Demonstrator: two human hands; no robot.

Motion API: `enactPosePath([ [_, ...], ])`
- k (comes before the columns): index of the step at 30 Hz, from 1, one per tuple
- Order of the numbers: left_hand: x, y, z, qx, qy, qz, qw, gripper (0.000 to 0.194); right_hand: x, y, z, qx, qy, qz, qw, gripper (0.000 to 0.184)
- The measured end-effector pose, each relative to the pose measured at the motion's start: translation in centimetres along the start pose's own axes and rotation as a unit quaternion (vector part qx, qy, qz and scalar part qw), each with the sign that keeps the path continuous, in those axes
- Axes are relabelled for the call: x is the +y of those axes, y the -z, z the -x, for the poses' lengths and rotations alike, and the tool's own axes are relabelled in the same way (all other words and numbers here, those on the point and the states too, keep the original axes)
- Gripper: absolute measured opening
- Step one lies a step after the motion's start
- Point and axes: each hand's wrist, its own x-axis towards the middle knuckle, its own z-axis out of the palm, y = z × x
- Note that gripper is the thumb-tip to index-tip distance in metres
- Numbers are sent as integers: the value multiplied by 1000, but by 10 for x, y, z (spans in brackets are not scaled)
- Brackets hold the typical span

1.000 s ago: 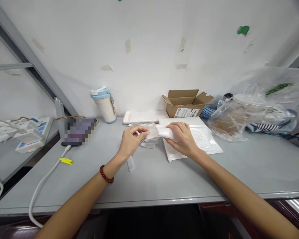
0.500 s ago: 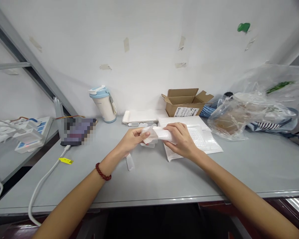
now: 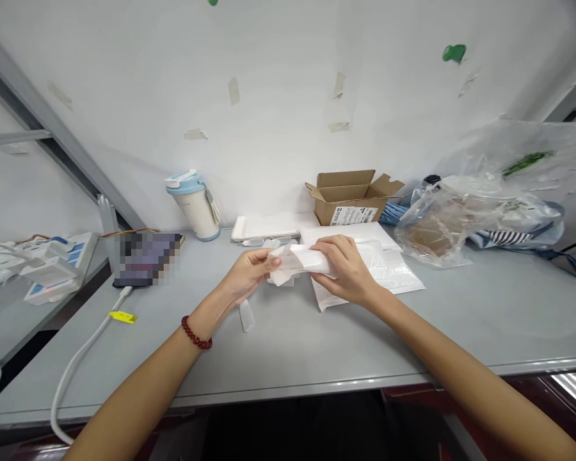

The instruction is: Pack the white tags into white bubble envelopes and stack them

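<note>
My left hand [image 3: 250, 274] is closed, thumb and fingers pinching the left end of a crumpled white plastic sleeve [image 3: 290, 261]. My right hand [image 3: 343, 269] wraps round the right end of the same sleeve, which looks rolled or folded. What is inside it, if anything, I cannot make out. Below my left hand lies a small translucent strip [image 3: 246, 315] on the table. More clear pieces sit partly hidden behind my hands. White padded mailers [image 3: 393, 272] lie flat under and beside my right hand.
Behind my hands are a long white tray [image 3: 271, 227] and an open cardboard box [image 3: 348, 208]. A tumbler [image 3: 196, 208] stands by the wall. On the grey table [image 3: 307, 352], a phone [image 3: 146, 259] with a cable lies left; a bagged container [image 3: 441, 224] is right. A power strip [image 3: 67, 269] sits far left.
The view has shifted slightly. Both hands keep their hold on the white sleeve, and its left end hangs a little more open.
</note>
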Motion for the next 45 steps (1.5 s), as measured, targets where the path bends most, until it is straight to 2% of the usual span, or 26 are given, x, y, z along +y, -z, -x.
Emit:
enactPosePath([
  [4, -4, -7, 0, 28, 20, -28, 999, 33, -5, -3, 1, -17, 34, 21, 999, 31],
  [8, -4, -16, 3, 83, 38, -81, 993, 30, -11, -7, 2, -36, 67, 61, 995, 31],
  [12, -2, -20, 3, 133, 28, -107, 985, 32, -12, -10, 2, -70, 57, 105, 990, 37],
  [15, 2, -13, 2, 138, 22, -129, 982, 30, -9, -10, 2, -93, 27, 130, 987, 45],
  [17, 10, -2, 2, 101, 29, -171, 980, 29, -5, -9, 3, -97, 9, 134, 986, 47],
  [20, 29, 22, 7, 8, 48, -262, 964, 29, 1, -6, 2, -83, -13, 138, 987, 45],
  [23, 48, 45, 16, -63, 103, -407, 905, 30, 8, -2, 2, -66, -37, 149, 986, 42],
  [25, 54, 54, 21, -161, 162, -451, 863, 32, 11, -1, 2, -61, -51, 149, 986, 42],
  [28, 51, 54, 24, -269, 209, -457, 822, 36, 14, -2, 3, -62, -66, 137, 986, 43],
  [30, 43, 47, 23, -289, 200, -471, 809, 34, 15, -3, 3, -65, -71, 129, 987, 44],
  [32, 35, 37, 20, -277, 164, -503, 802, 29, 16, -5, 4, -71, -74, 125, 987, 45],
  [35, 31, 23, 19, -231, 85, -525, 815, 22, 16, -6, 5, -83, -73, 127, 986, 47],
  [36, 32, 20, 20, -218, 63, -509, 830, 22, 17, -7, 6, -86, -73, 128, 985, 47],
  [38, 37, 15, 23, -183, 20, -443, 878, 22, 18, -7, 6, -88, -75, 128, 985, 47],
  [41, 45, 14, 26, -84, -60, -298, 949, 22, 20, -7, 6, -82, -81, 120, 986, 45],
  [43, 46, 15, 25, -5, -105, -222, 969, 23, 20, -7, 6, -78, -84, 113, 987, 45],
  [45, 45, 18, 22, 67, -133, -189, 971, 27, 20, -7, 6, -74, -84, 106, 988, 45],
])
